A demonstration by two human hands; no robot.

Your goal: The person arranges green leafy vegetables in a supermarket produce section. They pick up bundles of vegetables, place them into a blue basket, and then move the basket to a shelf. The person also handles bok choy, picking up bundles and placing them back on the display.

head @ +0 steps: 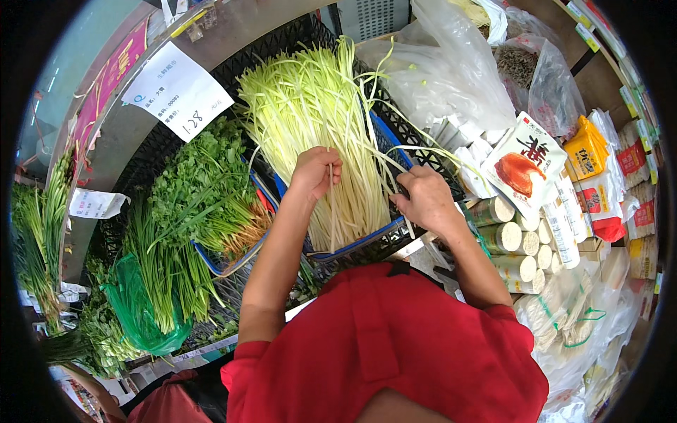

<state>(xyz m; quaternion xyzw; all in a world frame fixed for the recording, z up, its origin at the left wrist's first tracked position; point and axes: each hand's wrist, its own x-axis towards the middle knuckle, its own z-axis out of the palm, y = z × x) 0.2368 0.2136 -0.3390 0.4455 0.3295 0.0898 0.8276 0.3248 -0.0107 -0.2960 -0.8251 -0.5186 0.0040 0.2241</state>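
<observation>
A thick heap of pale yellow-green leafy stalks, like yellow chives [301, 95], fills a blue-rimmed basket [365, 242] in front of me. Over the middle of the heap, my left hand [318, 172] has its fingers closed on a thin pale stalk that hangs down toward the basket's near rim. At the basket's right edge my right hand [424, 196] grips a few long pale stalks; their limp leaves trail up and to the right across the black crate.
Cilantro [201, 169] with roots and green chives [164, 285] lie left, beside a green plastic bag [138, 312]. A price sign [177, 92] stands behind. At right are clear plastic bags [439, 74], a sauce packet [523, 164] and several noodle rolls [508, 237]. Another person's arm [95, 388] shows lower left.
</observation>
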